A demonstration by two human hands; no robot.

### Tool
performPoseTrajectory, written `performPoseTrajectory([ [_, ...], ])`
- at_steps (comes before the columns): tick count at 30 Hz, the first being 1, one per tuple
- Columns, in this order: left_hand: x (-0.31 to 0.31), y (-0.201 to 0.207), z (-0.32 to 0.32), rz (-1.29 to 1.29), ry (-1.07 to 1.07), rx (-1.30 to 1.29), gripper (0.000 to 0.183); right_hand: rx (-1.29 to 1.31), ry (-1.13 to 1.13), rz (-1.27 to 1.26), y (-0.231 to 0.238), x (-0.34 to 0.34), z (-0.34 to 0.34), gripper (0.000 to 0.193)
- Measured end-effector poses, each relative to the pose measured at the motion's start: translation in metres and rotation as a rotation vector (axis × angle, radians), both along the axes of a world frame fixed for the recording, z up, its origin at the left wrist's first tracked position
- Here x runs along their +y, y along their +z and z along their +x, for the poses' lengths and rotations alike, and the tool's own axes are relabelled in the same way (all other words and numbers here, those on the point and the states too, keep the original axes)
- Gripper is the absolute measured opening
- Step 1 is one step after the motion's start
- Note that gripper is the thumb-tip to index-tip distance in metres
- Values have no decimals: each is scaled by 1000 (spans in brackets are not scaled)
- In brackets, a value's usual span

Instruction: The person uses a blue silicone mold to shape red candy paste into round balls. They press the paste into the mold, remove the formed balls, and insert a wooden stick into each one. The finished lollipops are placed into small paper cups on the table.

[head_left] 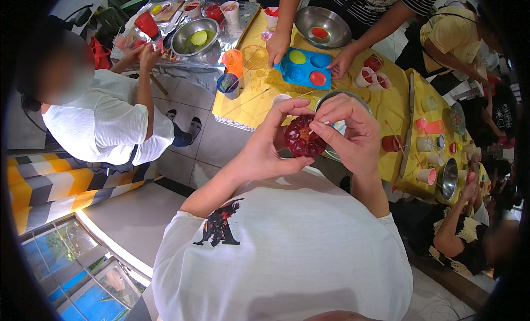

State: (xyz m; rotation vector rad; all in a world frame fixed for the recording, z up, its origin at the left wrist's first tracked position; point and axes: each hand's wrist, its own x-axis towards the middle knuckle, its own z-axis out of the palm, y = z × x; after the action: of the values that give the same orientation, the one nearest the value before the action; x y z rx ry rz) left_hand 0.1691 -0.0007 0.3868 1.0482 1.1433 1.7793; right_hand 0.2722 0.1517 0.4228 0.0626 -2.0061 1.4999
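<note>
Head view: grips dark-red fluted piece (304,148) in left hand (269,148); pinches white stick (325,123) over it with right hand (353,129).

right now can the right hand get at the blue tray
Probably not freely: the right hand is busy at the round dark red piece, and a co-worker's hands are on the blue tray.

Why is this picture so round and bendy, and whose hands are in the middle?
A person wears a wide fisheye camera on their head, looking down, so straight edges bend. The left hand and right hand in the middle are that person's own. The left holds a dark red, ridged round thing; the right pinches a small white stick over it. On the yellow-covered table are a blue mould, a metal bowl and an orange cup. Another person's hands touch the mould.
</note>
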Motion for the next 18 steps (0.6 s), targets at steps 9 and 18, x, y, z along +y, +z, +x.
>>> performPoseTrajectory([
  [9,2,-1,0,1,-10,15,87,9,6,28,-1,3,1,16],
  [18,3,1,-1,-19,-28,-9,88,6,11,49,0,5,1,17],
])
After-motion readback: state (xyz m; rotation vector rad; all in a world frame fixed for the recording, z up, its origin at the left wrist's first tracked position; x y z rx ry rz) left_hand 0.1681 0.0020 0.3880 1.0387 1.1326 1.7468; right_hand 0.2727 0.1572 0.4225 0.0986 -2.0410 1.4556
